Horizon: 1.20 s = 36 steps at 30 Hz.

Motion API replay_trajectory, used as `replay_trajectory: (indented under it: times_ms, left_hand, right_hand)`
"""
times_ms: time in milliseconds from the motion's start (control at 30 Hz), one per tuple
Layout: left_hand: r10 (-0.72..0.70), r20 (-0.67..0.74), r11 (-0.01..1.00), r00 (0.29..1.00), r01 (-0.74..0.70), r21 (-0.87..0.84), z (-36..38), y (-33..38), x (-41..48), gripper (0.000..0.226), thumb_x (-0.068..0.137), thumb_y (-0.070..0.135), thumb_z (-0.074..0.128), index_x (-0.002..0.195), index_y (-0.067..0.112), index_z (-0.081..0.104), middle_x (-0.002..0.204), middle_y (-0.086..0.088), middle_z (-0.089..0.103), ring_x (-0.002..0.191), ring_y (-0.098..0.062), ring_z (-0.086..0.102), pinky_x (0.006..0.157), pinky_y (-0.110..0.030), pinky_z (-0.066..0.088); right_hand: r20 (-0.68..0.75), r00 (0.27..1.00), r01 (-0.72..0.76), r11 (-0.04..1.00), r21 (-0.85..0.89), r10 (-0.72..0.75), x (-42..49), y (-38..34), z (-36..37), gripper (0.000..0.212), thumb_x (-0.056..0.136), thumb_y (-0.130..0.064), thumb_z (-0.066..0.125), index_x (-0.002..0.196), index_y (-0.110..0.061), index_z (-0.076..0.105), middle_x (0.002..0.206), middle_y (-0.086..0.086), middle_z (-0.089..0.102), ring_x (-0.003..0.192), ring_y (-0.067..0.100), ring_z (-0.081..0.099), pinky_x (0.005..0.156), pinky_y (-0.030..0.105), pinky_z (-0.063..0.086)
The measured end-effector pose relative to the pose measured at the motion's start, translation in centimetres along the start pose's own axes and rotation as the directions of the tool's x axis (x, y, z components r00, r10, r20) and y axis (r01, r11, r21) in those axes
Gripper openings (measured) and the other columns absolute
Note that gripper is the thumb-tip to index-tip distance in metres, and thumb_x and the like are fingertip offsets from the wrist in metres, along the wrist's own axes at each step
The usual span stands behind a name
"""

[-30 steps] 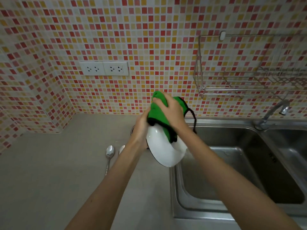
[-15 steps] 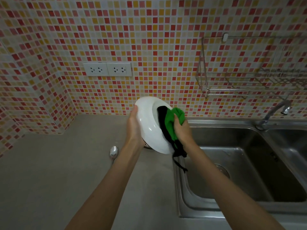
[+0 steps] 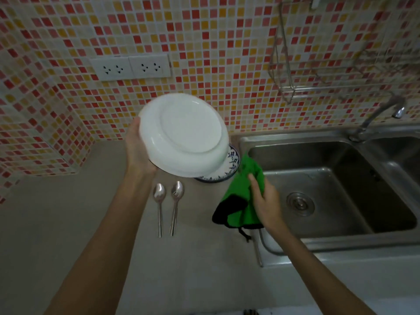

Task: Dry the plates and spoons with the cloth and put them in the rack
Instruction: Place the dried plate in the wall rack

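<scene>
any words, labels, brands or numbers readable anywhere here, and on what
No readable text anywhere in this view.
The blue-rimmed plate has blue marks round its rim, too blurred to tell as writing or pattern.
The white plate, wall sockets, green cloth and spoons show no print.

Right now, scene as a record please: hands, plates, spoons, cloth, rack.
left hand: holds the white plate by its rim, tilted, underside toward the camera
right hand: holds the green cloth, off the plate, over the left rim of the sink
second plate: blue-patterned, on the counter, mostly hidden behind the white plate
spoons: two, side by side on the counter, bowls toward the wall
rack: wire, on the wall above the sink; blurred, contents unclear
</scene>
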State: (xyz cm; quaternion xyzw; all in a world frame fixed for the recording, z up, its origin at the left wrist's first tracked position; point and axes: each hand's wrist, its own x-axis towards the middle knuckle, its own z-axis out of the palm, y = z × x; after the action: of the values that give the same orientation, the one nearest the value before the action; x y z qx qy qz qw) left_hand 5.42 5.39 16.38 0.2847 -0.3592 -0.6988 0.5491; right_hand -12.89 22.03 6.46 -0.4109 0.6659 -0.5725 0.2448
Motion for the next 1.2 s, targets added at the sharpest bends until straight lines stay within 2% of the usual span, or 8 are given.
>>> replay_trajectory:
  times_ms: [200,367,567,667,800,867,1000,1200]
  left_hand:
    - [-0.051,0.049,0.998,0.998,0.053,-0.035,-2.8,-0.8,0.7,0.034,0.093,0.029,0.037,0.106,0.014,0.065,0.100,-0.005,0.070,0.096,-0.023,0.066,0.091,-0.040,0.053]
    - [-0.149,0.009,0.986,0.989,0.150,-0.073,-3.3,-2.8,-0.2,0.046,0.098,0.029,0.031,0.087,0.018,0.074,0.086,-0.001,0.075,0.080,-0.017,0.072,0.070,-0.031,0.058]
    - [-0.179,0.051,0.980,0.983,0.182,-0.075,-0.2,-3.1,-0.6,0.039,0.099,0.028,0.030,0.097,0.016,0.067,0.084,0.000,0.073,0.079,-0.017,0.070,0.070,-0.030,0.059]
    - [-0.131,0.085,0.988,0.988,0.137,-0.067,3.1,-2.4,-0.6,0.039,0.099,0.027,0.032,0.091,0.018,0.069,0.080,0.001,0.074,0.074,-0.016,0.071,0.067,-0.030,0.059]
    - [-0.083,0.188,0.995,0.979,0.092,-0.040,9.3,-1.4,-0.5,0.046,0.099,0.028,0.033,0.082,0.020,0.074,0.078,0.000,0.074,0.070,-0.017,0.071,0.060,-0.030,0.059]
    - [-0.059,0.247,0.998,0.967,0.063,-0.008,12.9,-1.2,-0.5,0.048,0.100,0.028,0.032,0.078,0.021,0.074,0.073,0.001,0.074,0.065,-0.016,0.071,0.057,-0.029,0.058]
    - [-0.022,0.305,1.000,0.952,0.021,0.009,20.8,-1.7,0.4,0.048,0.099,0.028,0.034,0.069,0.021,0.071,0.060,0.002,0.069,0.053,-0.015,0.066,0.052,-0.025,0.056]
    - [0.018,0.401,0.992,0.916,-0.066,0.108,31.7,-3.9,2.7,0.032,0.098,0.031,0.037,0.086,0.016,0.063,0.064,0.000,0.069,0.056,-0.015,0.066,0.057,-0.025,0.056]
  right_hand:
    - [0.496,0.867,0.334,0.688,-0.644,0.042,-4.8,8.1,3.1,0.063,0.097,-0.053,0.011,0.126,-0.016,0.052,0.116,0.007,0.066,0.101,0.025,0.064,0.083,0.031,0.043]
    - [0.518,0.847,0.432,0.417,-0.800,0.116,-6.4,11.8,5.7,0.066,0.094,-0.061,0.012,0.144,-0.023,0.031,0.148,0.012,0.038,0.135,0.030,0.038,0.106,0.045,0.019]
    - [0.419,0.907,0.327,0.696,-0.639,-0.041,-5.7,9.6,2.8,0.080,0.084,-0.075,0.011,0.148,-0.027,0.000,0.158,0.000,-0.001,0.146,0.018,0.000,0.119,0.038,0.003]
    - [0.082,0.979,0.205,0.876,-0.436,-0.188,-3.6,6.0,-0.4,0.071,0.090,-0.066,0.025,0.145,-0.022,0.022,0.152,0.000,0.028,0.140,0.010,0.023,0.115,0.031,0.021]
    - [-0.237,0.951,0.199,0.980,-0.015,-0.197,3.4,-1.6,-6.0,0.057,0.090,-0.040,0.054,0.139,-0.014,0.037,0.138,0.002,0.047,0.124,0.010,0.047,0.102,0.018,0.040]
    - [-0.171,0.976,0.156,0.982,0.109,-0.136,7.6,-6.2,-9.1,0.067,0.086,-0.046,0.057,0.141,-0.017,0.033,0.133,0.002,0.049,0.113,0.011,0.054,0.089,0.014,0.047]
    - [0.038,0.999,-0.036,0.978,0.204,0.029,15.0,-12.3,-16.5,0.096,0.062,-0.076,0.059,0.139,-0.022,0.038,0.131,0.001,0.054,0.115,0.021,0.057,0.088,0.039,0.053]
    - [0.140,0.989,-0.095,0.929,0.359,0.047,21.2,-14.2,-26.1,0.029,0.082,-0.033,0.068,0.099,-0.010,0.068,0.094,0.003,0.075,0.091,0.019,0.069,0.080,0.038,0.056]
